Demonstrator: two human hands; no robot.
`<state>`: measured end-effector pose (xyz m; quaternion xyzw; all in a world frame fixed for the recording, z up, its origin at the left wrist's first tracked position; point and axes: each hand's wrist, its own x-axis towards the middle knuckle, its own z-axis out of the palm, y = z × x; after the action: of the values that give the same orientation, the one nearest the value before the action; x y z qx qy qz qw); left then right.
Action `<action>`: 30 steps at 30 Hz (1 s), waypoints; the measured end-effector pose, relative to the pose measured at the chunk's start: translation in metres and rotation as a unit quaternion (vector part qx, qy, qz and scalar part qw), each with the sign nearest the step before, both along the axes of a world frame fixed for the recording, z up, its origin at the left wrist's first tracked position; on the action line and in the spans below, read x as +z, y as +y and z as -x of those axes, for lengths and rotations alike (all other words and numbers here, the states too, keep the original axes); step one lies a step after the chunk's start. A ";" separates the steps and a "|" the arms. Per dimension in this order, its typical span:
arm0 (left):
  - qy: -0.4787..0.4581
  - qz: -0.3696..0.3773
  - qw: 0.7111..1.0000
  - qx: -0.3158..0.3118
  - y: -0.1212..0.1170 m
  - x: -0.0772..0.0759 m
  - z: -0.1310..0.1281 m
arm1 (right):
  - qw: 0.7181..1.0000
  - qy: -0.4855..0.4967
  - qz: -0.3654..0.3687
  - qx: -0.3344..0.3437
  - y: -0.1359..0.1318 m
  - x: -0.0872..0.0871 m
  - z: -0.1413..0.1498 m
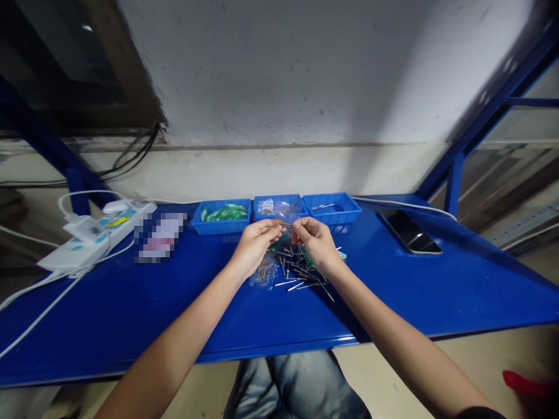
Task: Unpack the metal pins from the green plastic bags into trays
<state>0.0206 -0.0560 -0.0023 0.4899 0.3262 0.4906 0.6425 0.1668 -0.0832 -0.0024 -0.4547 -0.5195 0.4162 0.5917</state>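
My left hand (pixel 255 244) and my right hand (pixel 315 237) meet over the middle of the table, each closed in a pinch. Between their fingertips lies a thin metal pin (pixel 286 224), held level by both. Below them is a loose pile of metal pins that look like blind rivets (pixel 301 270), partly hidden by my right hand. A small clear plastic bag (pixel 264 273) with brass-coloured pieces rests beside the pile, under my left hand. Some green material shows among the pins.
Three blue bins stand along the back: one with green packets (pixel 222 213), one with clear bags (pixel 279 206), one with a few pins (pixel 332 212). A phone (pixel 410 231) lies right on the blue table (pixel 174 314). A white power strip (pixel 82 244) with cables sits left.
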 end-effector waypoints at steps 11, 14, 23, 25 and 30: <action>0.070 -0.041 0.997 0.004 -0.008 -0.001 -0.006 | 0.998 -0.064 -0.002 -0.004 -0.003 0.004 -0.001; 0.063 -0.037 0.997 0.009 -0.008 0.000 -0.007 | 1.000 -0.024 -0.001 0.002 -0.002 0.005 0.000; 0.118 -0.055 0.991 -0.003 -0.004 0.002 -0.002 | 0.999 0.038 0.002 0.031 0.000 -0.002 0.001; 0.130 -0.051 0.990 -0.004 -0.003 0.002 -0.001 | 0.999 0.035 -0.004 0.026 0.000 -0.003 0.000; 0.149 -0.037 0.988 -0.002 -0.003 0.005 0.001 | 0.999 0.033 0.018 0.011 -0.001 -0.001 -0.001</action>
<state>0.0198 -0.0594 0.0023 0.5818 0.3992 0.4219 0.5693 0.1677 -0.0839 -0.0030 -0.4456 -0.4971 0.4465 0.5957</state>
